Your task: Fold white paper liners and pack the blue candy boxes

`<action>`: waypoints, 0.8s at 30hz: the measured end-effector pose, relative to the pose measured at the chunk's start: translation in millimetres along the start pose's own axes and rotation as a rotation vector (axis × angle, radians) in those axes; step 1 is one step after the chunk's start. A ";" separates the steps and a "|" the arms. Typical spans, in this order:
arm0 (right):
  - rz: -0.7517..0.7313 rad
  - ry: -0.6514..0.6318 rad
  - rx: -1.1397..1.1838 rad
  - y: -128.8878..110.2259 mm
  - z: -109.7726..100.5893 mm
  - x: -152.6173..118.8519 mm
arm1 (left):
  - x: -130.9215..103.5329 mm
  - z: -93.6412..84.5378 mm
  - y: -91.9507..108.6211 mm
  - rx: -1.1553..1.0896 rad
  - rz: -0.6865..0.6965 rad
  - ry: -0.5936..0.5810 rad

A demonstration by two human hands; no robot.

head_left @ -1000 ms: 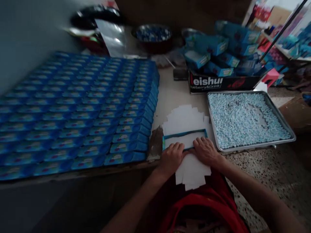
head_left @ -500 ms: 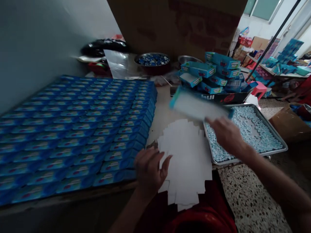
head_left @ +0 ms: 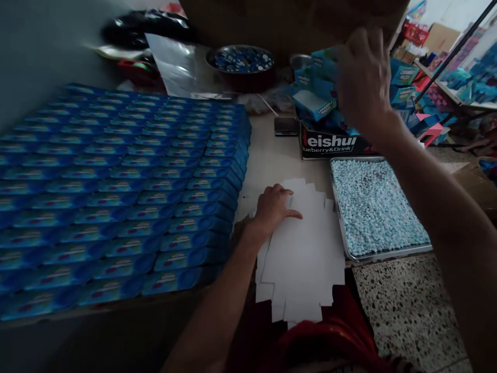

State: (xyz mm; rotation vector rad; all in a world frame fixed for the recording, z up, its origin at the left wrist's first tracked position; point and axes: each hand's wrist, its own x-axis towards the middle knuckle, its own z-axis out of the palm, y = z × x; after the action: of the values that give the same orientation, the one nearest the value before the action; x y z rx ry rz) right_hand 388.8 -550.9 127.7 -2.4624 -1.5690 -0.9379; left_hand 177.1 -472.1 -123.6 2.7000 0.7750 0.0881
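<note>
My left hand [head_left: 277,207] rests on the left edge of a stack of flat white card blanks [head_left: 303,248], thumb and fingers apart, holding nothing. At the upper right, my right hand [head_left: 363,77] is raised over a pile of open blue boxes [head_left: 314,103]. Motion smears its fingers, and whether they grip the blurred blue box beside them cannot be made out. The box pile stands on a black printed carton [head_left: 330,145]. Just right of the cards, a metal tray [head_left: 341,228] holds pale blue and white candies [head_left: 376,207].
Rows of blue packs [head_left: 128,197] cover the left side of the table [head_left: 272,155]. Behind are a bowl [head_left: 240,77] of small wrapped pieces, a silvery sheet [head_left: 174,67] and a large cardboard box [head_left: 287,26]. A dark flat object [head_left: 286,126] lies by the carton.
My right hand has moved up and away to the box pile; the white-and-blue piece it carried over the table is no longer distinct. My left hand has shifted forward on the cards. The view has tilted down.
</note>
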 end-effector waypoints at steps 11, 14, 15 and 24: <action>0.035 -0.347 0.532 -16.2 38.7 -281.9 | 14.8 16.4 3.7 -0.012 0.065 -0.094; 0.111 -0.272 0.619 -14.7 43.8 -301.8 | 23.2 12.0 1.9 -0.031 0.070 -0.087; 0.117 -0.250 0.619 -15.4 45.7 -304.0 | 24.1 9.2 1.3 -0.033 0.065 -0.077; 0.133 -0.104 0.625 -30.9 73.2 -273.9 | -10.7 -27.2 -4.2 -0.176 -0.167 0.184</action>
State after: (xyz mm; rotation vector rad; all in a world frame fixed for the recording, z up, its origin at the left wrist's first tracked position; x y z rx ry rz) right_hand 316.3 -727.5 -84.2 -2.1453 -1.4192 -0.2402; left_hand 161.9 -466.3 -99.0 2.4755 0.9942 0.3524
